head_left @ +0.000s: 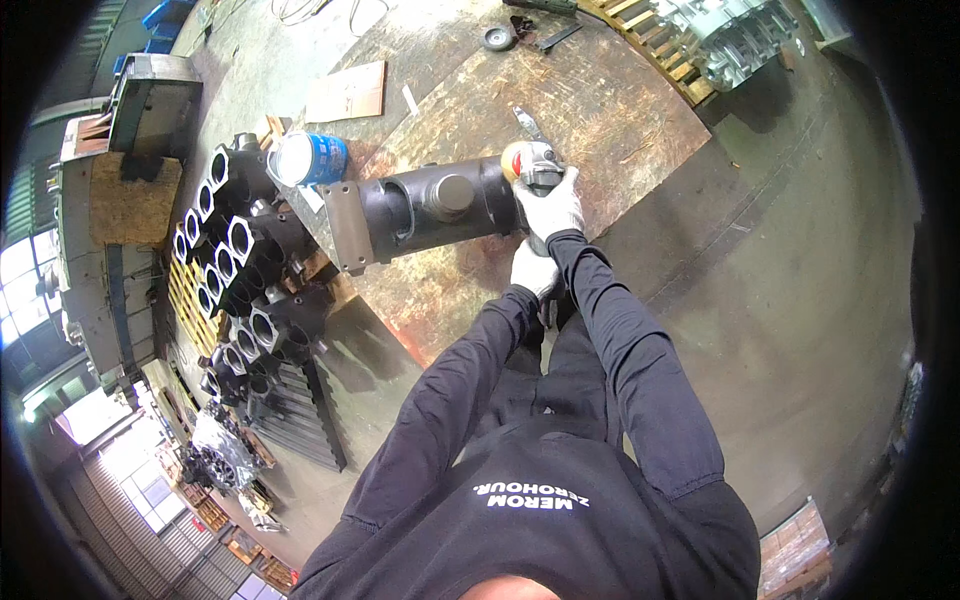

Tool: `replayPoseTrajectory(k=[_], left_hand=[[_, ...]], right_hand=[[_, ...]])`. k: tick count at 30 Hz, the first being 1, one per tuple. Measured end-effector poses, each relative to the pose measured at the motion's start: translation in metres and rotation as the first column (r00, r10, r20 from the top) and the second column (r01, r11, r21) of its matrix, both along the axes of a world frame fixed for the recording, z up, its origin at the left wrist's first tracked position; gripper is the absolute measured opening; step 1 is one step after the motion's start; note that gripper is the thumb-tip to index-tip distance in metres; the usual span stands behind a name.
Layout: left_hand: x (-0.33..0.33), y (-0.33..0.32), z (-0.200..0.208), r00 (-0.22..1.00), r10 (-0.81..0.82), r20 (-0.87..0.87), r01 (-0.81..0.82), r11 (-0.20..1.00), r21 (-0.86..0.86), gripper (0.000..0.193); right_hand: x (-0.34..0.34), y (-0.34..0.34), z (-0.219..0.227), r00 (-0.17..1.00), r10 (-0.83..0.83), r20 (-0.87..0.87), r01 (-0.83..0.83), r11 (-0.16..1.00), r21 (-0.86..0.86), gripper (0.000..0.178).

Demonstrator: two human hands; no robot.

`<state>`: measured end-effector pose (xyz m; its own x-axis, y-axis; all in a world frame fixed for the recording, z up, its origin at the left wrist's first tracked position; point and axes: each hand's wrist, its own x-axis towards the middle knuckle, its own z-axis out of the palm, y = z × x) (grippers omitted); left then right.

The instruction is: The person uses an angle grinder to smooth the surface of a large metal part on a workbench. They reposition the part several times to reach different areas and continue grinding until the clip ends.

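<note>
A black cylindrical metal casting (455, 205) lies across the worktop (620, 110), with a square flange (348, 228) at its left end and a round boss on top. At its right end is an angle grinder (541, 165), its silver head and orange-red disc against or very close to the rim; I cannot tell if they touch. My gloved right hand (553, 208) is closed around the grinder just behind the head. Lower down, my gloved left hand (535, 270) is closed around the tool's rear part, most of which the hands hide. A flat metal tool (527, 123) lies just beyond the grinder.
A blue and white bucket (312, 160) stands beyond the casting's flanged end. Several similar black castings (240, 245) sit on pallets to the left. A cardboard piece (346, 92), a small wheel (498, 38) and a pallet with grey metal parts (735, 45) are at the far side.
</note>
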<state>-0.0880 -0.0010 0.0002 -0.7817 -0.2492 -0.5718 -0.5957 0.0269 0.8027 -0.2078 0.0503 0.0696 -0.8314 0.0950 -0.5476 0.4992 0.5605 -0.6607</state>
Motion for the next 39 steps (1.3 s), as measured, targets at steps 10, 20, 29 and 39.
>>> replayPoseTrajectory(k=[10, 20, 29, 39], left_hand=[[0.016, 0.011, -0.006, 0.992, -0.087, 0.092, 0.106, 0.968, -0.229, 0.047], [0.059, 0.014, -0.001, 0.994, -0.074, 0.081, 0.088, 0.98, -0.18, 0.047], [0.099, 0.03, -0.008, 0.97, -0.193, 0.147, 0.213, 0.968, -0.136, 0.054], [0.095, 0.021, -0.011, 0.972, -0.185, 0.148, 0.206, 0.969, -0.138, 0.056]], right_hand=[[0.017, 0.012, -0.001, 0.998, -0.065, -0.003, 0.065, 0.998, 0.025, 0.093], [0.055, 0.016, 0.004, 0.994, -0.101, 0.032, 0.102, 0.995, -0.015, 0.093], [0.094, 0.04, -0.004, 0.986, -0.166, 0.03, 0.163, 0.984, 0.072, 0.087], [0.099, 0.035, -0.007, 0.975, -0.221, 0.031, 0.222, 0.975, 0.002, 0.085]])
